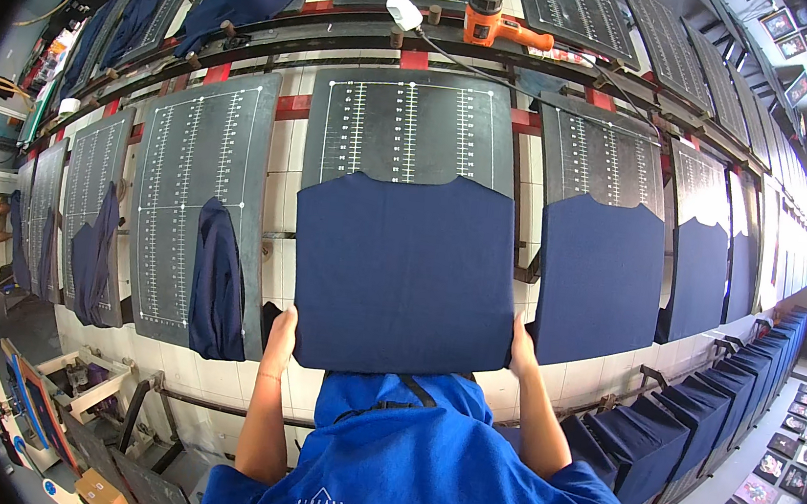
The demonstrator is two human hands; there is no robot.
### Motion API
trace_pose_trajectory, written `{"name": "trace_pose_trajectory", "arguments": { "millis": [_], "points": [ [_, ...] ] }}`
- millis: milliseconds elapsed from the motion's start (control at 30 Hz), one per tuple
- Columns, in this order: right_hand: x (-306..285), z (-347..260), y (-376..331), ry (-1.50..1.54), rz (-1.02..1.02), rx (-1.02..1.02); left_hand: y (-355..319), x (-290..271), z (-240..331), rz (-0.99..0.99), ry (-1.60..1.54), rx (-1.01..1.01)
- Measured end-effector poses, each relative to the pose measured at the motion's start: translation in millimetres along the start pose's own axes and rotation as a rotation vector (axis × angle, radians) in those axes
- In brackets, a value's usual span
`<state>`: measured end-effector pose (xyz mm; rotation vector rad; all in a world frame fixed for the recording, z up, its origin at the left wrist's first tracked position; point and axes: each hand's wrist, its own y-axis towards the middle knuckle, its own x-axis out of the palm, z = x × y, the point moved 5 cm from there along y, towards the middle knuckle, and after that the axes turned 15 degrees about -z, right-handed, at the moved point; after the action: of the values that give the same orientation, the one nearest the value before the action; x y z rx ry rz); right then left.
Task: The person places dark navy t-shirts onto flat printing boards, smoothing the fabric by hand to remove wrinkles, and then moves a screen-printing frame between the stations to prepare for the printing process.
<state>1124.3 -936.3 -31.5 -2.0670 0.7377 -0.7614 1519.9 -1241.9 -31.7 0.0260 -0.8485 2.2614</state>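
A navy shirt panel (401,272) lies smooth over the lower part of the middle black printing board (407,124), its neckline cut at the far end. At the panel's near left corner, my left hand (282,336) grips the side edge, fingers partly hidden along it. Opposite, my right hand (522,349) holds the right side edge a little higher, its fingertips tucked out of sight. On the board to the left rests a bunched, folded navy cloth piece (219,282). Another flat navy panel (599,278) covers the board to the right.
An orange heat gun (486,27) with a black cable sits on the rail beyond the boards, beside a white plug connector (405,13). Several navy-covered boards (634,444) hang along the lower right. A wooden rack (95,382) stands at lower left.
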Motion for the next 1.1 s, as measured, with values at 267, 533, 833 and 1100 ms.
{"name": "trace_pose_trajectory", "arguments": {
  "millis": [267,533,833,1100],
  "points": [
    [-37.3,65.6,-17.5,0.272,-0.139,-0.279,-15.8,-3.7,-22.2,0.208,-0.095,0.155],
    [-34.6,67.1,-18.4,0.332,-0.127,-0.327,-13.8,-29.4,-54.7,0.202,-0.110,0.163],
    [-53.5,72.0,-16.5,-0.089,0.059,-0.327,-20.1,-15.4,-49.3,0.235,-0.176,0.093],
    [167.0,-69.3,-30.7,-1.747,-0.010,-0.825,-16.9,-12.2,-54.1,0.221,-0.219,0.129]
  ]
}}
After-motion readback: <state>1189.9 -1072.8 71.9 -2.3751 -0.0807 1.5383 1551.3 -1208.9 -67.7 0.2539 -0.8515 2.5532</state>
